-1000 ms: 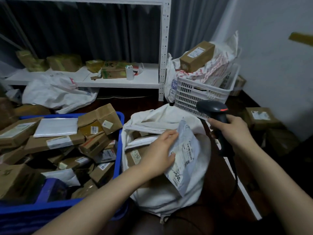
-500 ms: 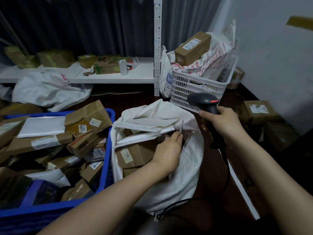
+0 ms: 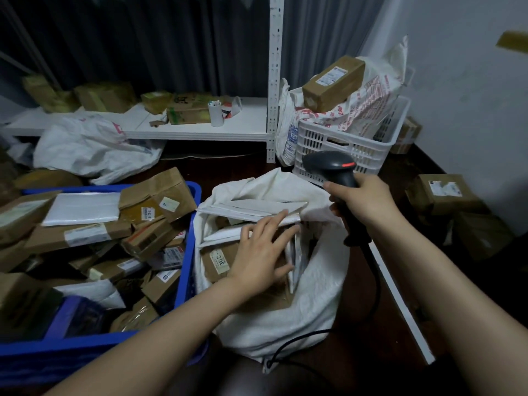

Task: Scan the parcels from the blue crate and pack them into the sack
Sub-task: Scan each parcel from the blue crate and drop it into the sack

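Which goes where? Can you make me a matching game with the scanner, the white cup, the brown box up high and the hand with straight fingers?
Things
1. scanner
2. white cup
3. brown box
4. left hand

Places
A. on the white shelf
B. at the mouth of the sack
C. in the right hand
D. on top of the bags in the white basket

Pairs: 1-C, 2-A, 3-D, 4-B
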